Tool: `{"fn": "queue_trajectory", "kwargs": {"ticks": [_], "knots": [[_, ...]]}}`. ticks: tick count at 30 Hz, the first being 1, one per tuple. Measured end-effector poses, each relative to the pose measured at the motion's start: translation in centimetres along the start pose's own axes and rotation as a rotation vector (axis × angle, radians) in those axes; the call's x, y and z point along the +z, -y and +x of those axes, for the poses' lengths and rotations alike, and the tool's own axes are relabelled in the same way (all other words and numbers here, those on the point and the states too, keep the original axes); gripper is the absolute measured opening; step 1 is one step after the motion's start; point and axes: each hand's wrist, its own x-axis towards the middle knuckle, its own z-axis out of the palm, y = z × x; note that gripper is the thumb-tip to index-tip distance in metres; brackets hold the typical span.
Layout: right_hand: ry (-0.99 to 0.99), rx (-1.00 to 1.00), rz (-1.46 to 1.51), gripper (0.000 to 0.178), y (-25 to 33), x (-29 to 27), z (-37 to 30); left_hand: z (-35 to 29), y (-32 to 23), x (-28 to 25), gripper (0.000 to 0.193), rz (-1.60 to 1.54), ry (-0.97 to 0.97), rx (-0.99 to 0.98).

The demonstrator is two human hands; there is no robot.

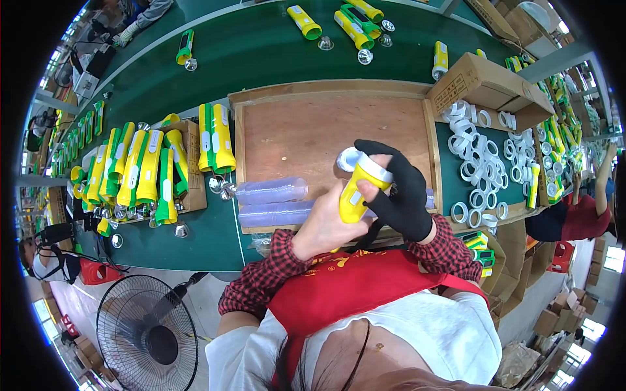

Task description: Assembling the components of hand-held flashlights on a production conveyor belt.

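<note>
My bare left hand [321, 223] is wrapped around the body of a yellow flashlight [352, 204], held tilted over the near edge of a wooden tray. My right hand [405, 189], in a black glove with bare fingertips, closes on the white ring [375, 168] at the flashlight's head, its thumb against the side. Beside the right fingertips shows another white ring [349, 158]; whether those fingers touch it I cannot tell. Stacks of clear bluish discs [272, 191] lie along the tray's near side, partly hidden by my hands.
The wooden tray [287, 95] sits on a green table [215, 251]. Yellow-green flashlights [150, 166] crowd the left, with silvery reflectors [215, 184] beside them. At right are many loose white rings [479, 163] and a cardboard box [486, 88]. A fan [147, 332] stands at lower left; other people work nearby.
</note>
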Motion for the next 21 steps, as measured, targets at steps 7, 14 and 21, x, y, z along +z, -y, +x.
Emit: {"fn": "queue_trajectory", "kwargs": {"ticks": [7, 14, 21], "knots": [[0.049, -0.069, 0.706, 0.042, -0.6, -0.2, -0.5, -1.1, -0.3, 0.5, 0.036, -1.417, 0.694, -0.418], [0.039, 0.070, 0.569, 0.036, -0.9, -0.8, -0.2, -0.1, -1.0, 0.1, 0.037, -1.098, 0.485, -0.509], [0.217, -0.265, 0.447, 0.044, -0.2, -2.1, 1.9, -0.1, -3.2, -1.1, 0.041, -1.076, 0.639, -0.467]]}}
